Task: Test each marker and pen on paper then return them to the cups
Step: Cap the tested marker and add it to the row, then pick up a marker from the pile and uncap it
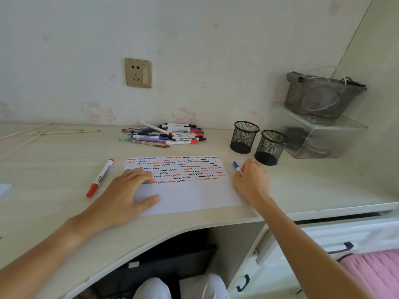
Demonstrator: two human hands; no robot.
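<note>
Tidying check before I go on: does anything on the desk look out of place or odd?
One red marker lies alone left of the paper, apart from the pile of pens by the wall. Both mesh cups look empty. Nothing looks spilled or damaged.

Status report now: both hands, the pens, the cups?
Left hand flat on paper. Right hand grips blue marker. Both cups empty, pile waiting. Nothing in the way.

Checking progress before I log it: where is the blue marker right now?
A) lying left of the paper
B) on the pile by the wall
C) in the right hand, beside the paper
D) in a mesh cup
C: the right hand grips the blue marker just right of the paper.
</note>
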